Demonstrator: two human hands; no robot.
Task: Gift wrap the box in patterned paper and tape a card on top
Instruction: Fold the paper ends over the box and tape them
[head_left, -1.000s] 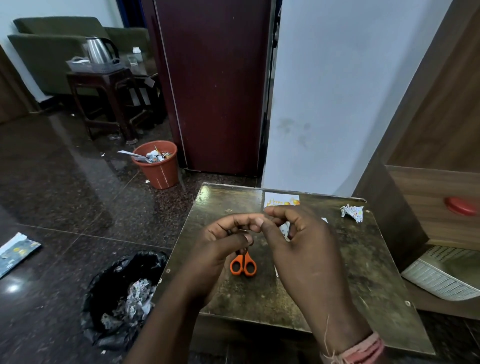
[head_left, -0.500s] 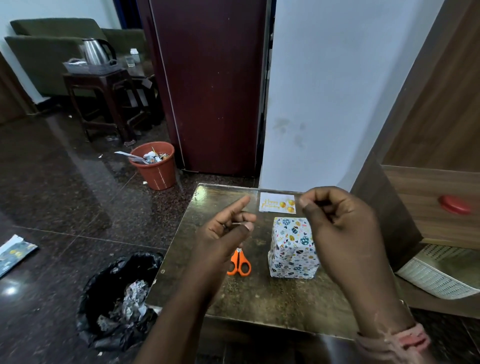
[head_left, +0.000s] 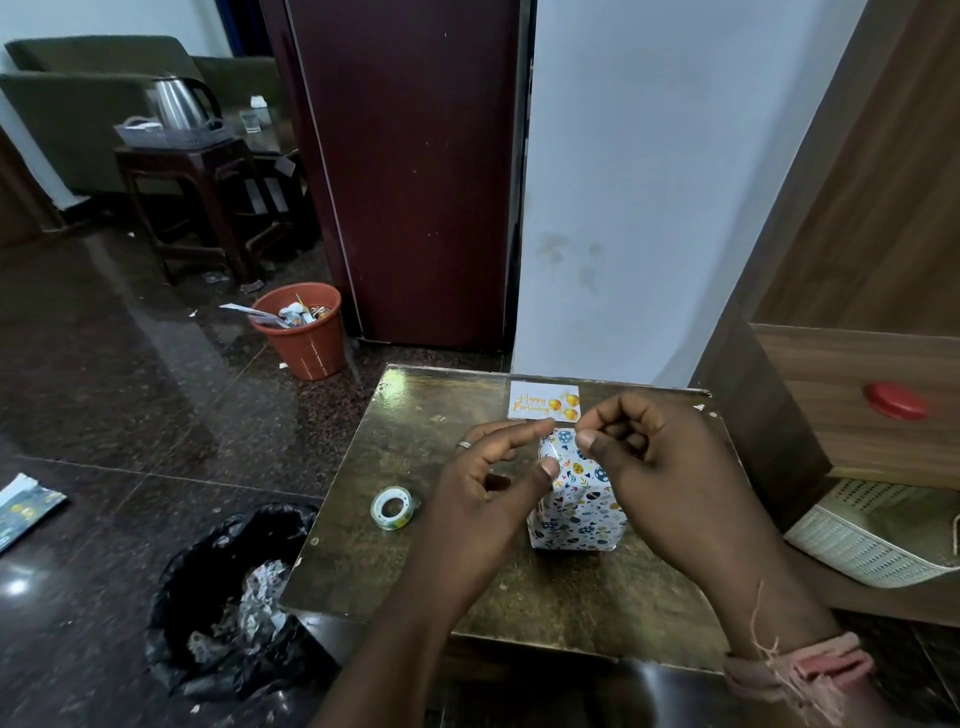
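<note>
Both hands, left hand (head_left: 488, 488) and right hand (head_left: 660, 467), apparently pinch clear tape over the patterned paper-wrapped box (head_left: 576, 514); risk: tape self-sticks before reaching white birthday card (head_left: 543, 400).

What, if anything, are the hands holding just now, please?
It cannot be told: the left hand and right hand pinch fingertips together above the patterned wrapped box; perhaps clear tape, none visible.

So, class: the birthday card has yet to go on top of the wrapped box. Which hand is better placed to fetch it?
Probably the right hand: its fingertips are just in front of the card, which lies behind the wrapped box. The left hand is farther off, nearer the tape roll.
</note>
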